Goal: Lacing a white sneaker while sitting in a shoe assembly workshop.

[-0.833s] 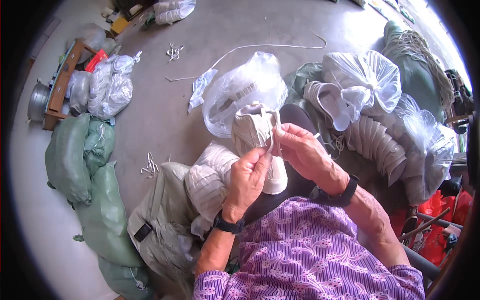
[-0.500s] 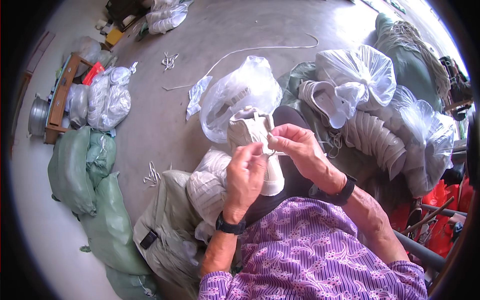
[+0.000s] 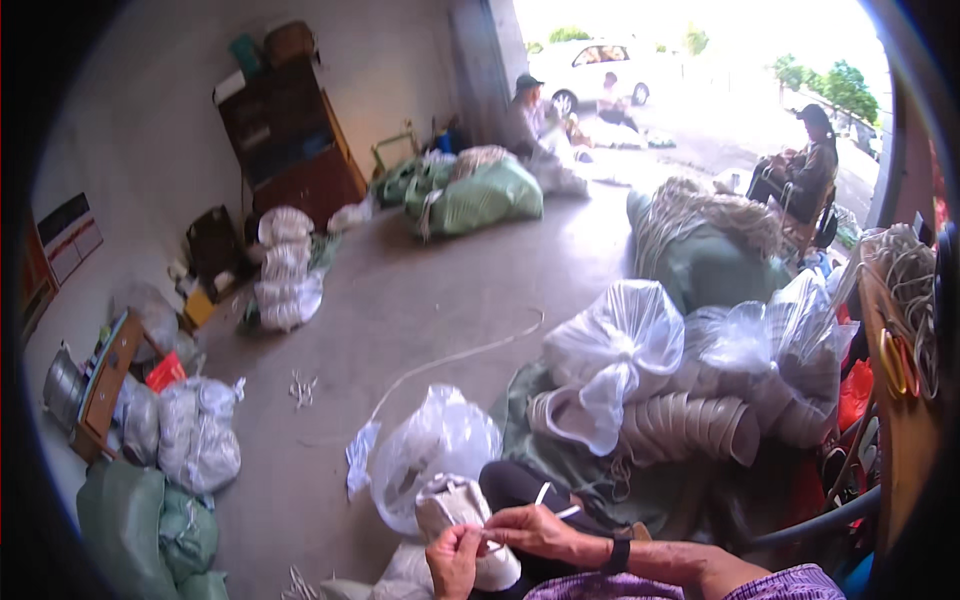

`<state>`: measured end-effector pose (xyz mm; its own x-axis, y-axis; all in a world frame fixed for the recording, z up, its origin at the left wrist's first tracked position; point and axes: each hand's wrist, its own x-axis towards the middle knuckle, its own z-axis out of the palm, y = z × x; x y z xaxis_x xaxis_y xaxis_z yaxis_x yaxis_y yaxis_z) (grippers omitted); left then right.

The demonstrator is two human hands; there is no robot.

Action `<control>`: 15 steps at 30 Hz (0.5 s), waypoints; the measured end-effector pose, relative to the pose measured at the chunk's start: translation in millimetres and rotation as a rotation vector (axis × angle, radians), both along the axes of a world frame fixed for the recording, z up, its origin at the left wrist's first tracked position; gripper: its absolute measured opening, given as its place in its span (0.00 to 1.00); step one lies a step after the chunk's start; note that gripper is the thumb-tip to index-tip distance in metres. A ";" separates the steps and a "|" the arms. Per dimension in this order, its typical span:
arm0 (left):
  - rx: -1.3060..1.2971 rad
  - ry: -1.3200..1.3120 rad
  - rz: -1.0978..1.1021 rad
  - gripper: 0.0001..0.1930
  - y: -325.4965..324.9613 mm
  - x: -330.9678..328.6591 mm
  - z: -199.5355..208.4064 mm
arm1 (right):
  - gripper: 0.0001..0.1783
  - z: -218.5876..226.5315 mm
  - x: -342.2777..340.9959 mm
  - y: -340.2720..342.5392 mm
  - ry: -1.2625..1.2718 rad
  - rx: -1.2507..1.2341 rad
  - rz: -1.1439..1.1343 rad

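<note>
At the lower middle, an off-white shoe upper (image 3: 450,505) lies against my dark-trousered leg. My left hand (image 3: 453,562) is over its near part, thumb and fingers pinched together; what they grip is hidden. My right hand (image 3: 537,531) meets the left fingertips, its own fingers closed on a white shoelace (image 3: 543,493) whose loose ends stick up beside the knuckles. Just beyond the upper sits a clear plastic bag (image 3: 435,450) with something pale inside.
Nested shoe uppers (image 3: 690,430) and tied clear bags (image 3: 620,330) are piled at the right. Green sacks (image 3: 120,520) stand at the left. A long cord (image 3: 440,357) crosses the floor. Farther off, a person (image 3: 800,170) sits near the doorway, with others beyond.
The view has tipped up, bringing the doorway and seated people into sight. My hands and the shoe upper now appear lower in the picture. White lace ends now stick up by my right hand.
</note>
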<state>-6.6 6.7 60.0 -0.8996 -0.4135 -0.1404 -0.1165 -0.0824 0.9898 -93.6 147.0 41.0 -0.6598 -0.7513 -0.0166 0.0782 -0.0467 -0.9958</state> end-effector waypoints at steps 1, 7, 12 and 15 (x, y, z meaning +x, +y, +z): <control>-0.010 0.024 0.007 0.06 1.5 -0.6 -1.8 | 0.14 6.6 -1.6 3.1 0.062 0.029 -0.007; -0.166 0.054 0.015 0.07 10.6 -11.4 -1.8 | 0.12 14.0 -6.7 12.6 0.502 0.155 -0.061; -0.155 0.044 0.024 0.07 15.8 -2.5 -0.2 | 0.08 18.8 5.1 12.1 0.856 0.173 -0.243; -0.168 0.016 0.037 0.07 16.5 -0.2 3.0 | 0.08 22.9 -0.7 11.9 0.826 0.144 -0.191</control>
